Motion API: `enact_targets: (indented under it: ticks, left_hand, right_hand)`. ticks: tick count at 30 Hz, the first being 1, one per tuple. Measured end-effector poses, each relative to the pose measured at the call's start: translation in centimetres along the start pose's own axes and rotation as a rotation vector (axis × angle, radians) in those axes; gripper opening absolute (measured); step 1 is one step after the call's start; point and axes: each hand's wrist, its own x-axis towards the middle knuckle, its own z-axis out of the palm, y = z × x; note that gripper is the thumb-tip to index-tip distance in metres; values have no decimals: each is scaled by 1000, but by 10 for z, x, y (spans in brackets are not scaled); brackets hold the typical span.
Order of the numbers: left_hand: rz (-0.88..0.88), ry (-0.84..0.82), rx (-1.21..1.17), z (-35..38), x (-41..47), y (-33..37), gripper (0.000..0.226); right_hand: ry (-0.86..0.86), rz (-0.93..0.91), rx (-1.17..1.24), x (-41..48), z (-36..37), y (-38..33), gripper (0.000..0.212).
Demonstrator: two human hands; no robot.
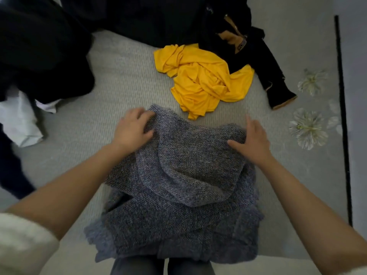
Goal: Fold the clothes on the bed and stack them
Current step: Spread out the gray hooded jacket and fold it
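now left grip (pixel 133 128) clutches one grey knit (pixel 178 185), right grip (pixel 256 141) lies flat on it.

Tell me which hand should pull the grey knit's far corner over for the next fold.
Left, probably. The left hand grips the grey knit sweater at its far left corner, fingers curled on it. The right hand lies open on the right edge, better for pinning.

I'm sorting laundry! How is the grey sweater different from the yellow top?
The grey sweater is thick and bumpy; the yellow top is thin and smooth. The grey sweater lies spread out under the left hand and right hand; the yellow top is crumpled, untouched. Both lie on the bed.
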Motion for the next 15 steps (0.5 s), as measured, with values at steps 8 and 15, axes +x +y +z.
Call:
enact_targets:
  ticks: [8,15]
  left_hand:
    - [-469,-405,-463,5,44,-48,116]
    - [-584,-140,-694,6,43,-35,99]
  right_hand:
    - [-290,144,354,33,2,13,107]
    - [-187,94,383,15,4,10,91]
